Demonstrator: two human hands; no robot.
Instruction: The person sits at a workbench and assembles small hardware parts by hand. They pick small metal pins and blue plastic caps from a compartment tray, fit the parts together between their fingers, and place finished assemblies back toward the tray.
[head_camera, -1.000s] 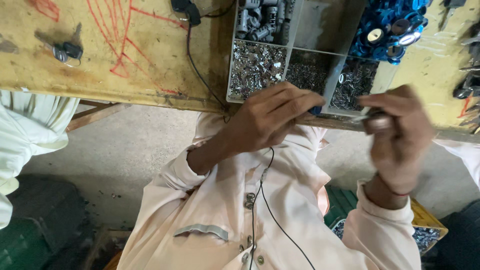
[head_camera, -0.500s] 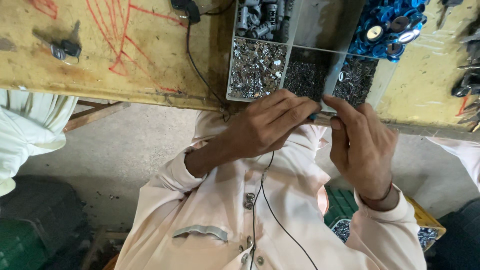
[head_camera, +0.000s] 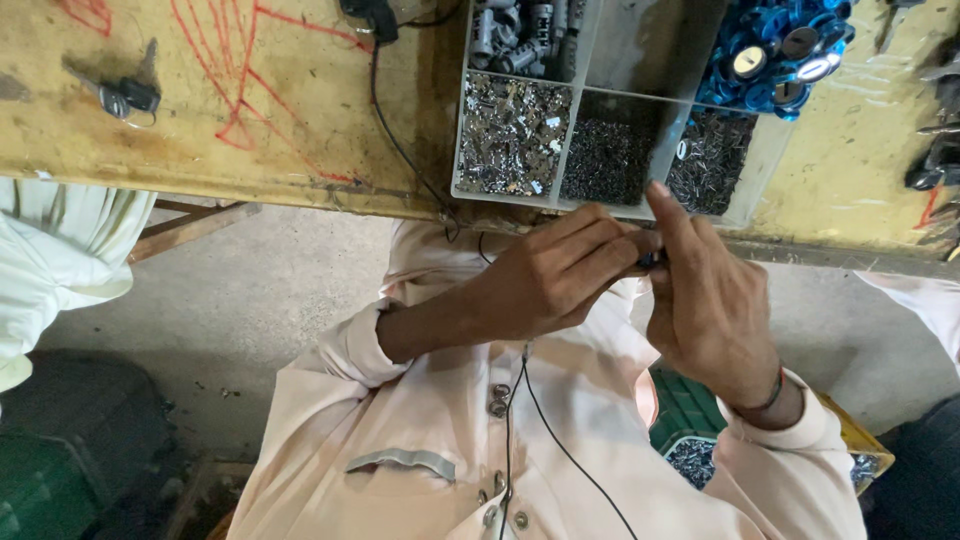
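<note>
My left hand (head_camera: 550, 280) and my right hand (head_camera: 712, 305) meet just below the front edge of the yellow workbench (head_camera: 250, 150). Both pinch a small dark part (head_camera: 650, 260) between their fingertips; most of it is hidden by the fingers. My right index finger points up toward the clear compartment tray (head_camera: 578, 95). The tray's near cells hold small metal pieces and dark screws. My light pink shirt, with a black cable (head_camera: 560, 445) running down it, lies under both hands.
Blue round parts (head_camera: 775, 50) are heaped at the tray's far right. A key with a black fob (head_camera: 125, 95) lies on the bench at left, near red scribbles. Another person's white sleeve (head_camera: 55, 260) is at the left. A bin of metal parts (head_camera: 690, 460) sits below my right arm.
My right hand has come in from the right and closed against my left hand's fingertips. My left hand has stayed nearly in place.
</note>
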